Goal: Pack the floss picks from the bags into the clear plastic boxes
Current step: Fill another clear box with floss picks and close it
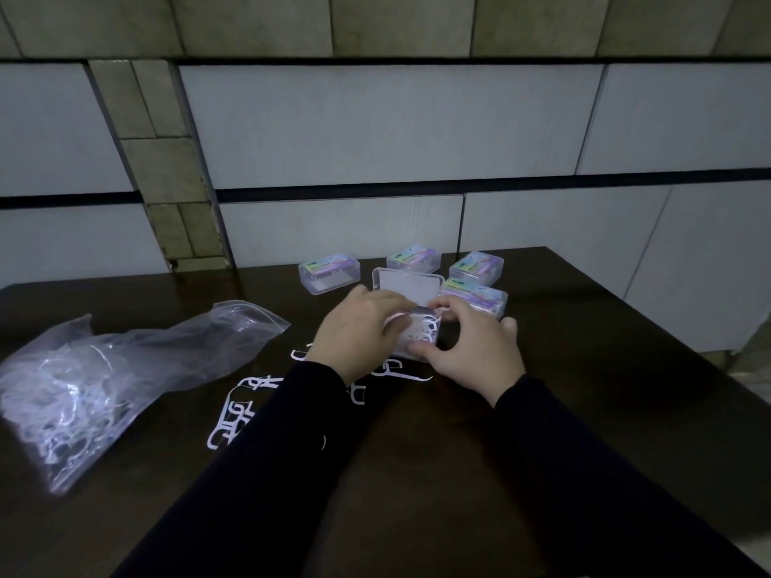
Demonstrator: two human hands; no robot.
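Observation:
An open clear plastic box (pixel 421 331) stands at the table's middle, its lid (pixel 411 282) raised behind it and white floss picks inside. My left hand (pixel 359 331) lies over the box's left side, fingers reaching into it among the picks. My right hand (pixel 479 348) holds the box from the right, thumb on its near edge. Loose white floss picks (pixel 242 410) lie on the table near my left forearm, and one more pick (pixel 400 371) lies just in front of the box. A clear zip bag (pixel 108 369) with many picks lies at the left.
Several closed clear boxes with colourful labels stand behind the open one: one at the left (pixel 329 273), one at the back (pixel 414 259), two at the right (pixel 476 267) (pixel 475 300). The dark table (pixel 584 410) ends at a tiled wall behind.

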